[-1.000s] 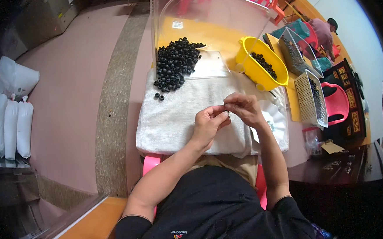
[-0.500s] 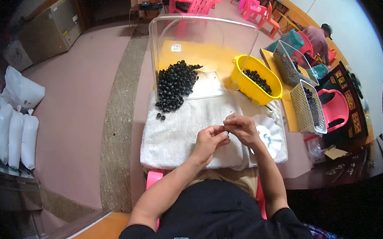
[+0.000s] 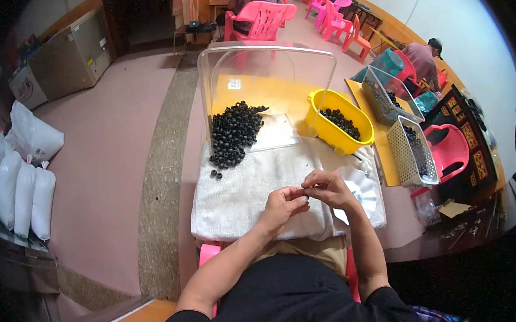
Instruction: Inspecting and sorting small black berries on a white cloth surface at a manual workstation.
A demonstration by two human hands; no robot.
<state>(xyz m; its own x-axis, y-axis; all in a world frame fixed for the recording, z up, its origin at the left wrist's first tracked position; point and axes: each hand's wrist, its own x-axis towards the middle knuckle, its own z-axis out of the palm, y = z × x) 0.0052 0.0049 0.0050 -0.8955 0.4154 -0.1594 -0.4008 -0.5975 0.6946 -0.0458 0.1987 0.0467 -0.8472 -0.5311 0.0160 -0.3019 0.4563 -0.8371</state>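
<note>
My left hand (image 3: 284, 208) and my right hand (image 3: 329, 190) meet fingertip to fingertip over a white cloth (image 3: 237, 206). Both are closed in a pinch; whatever lies between the fingers is too small and covered to name. Beyond them, a heap of small black ring-shaped pieces (image 3: 232, 133) spills from a clear plastic bin (image 3: 269, 50) lying on its side, with a couple loose on the cloth. A yellow tub (image 3: 326, 134) to the right holds more of these black pieces. Beside my right hand sits a white fluted dish (image 3: 363, 185) with small bluish bits inside.
On the right, a clear box (image 3: 379, 109) and a cream perforated basket (image 3: 400, 155) hold dark pieces. A pink chair (image 3: 451, 149) stands by them. Full white sacks (image 3: 13, 191) lean at far left. People sit at the back near pink chairs (image 3: 261, 20).
The view has tilted up slightly, so the table and hands appear lower and more of the far room shows. My hands remain pinched together.
</note>
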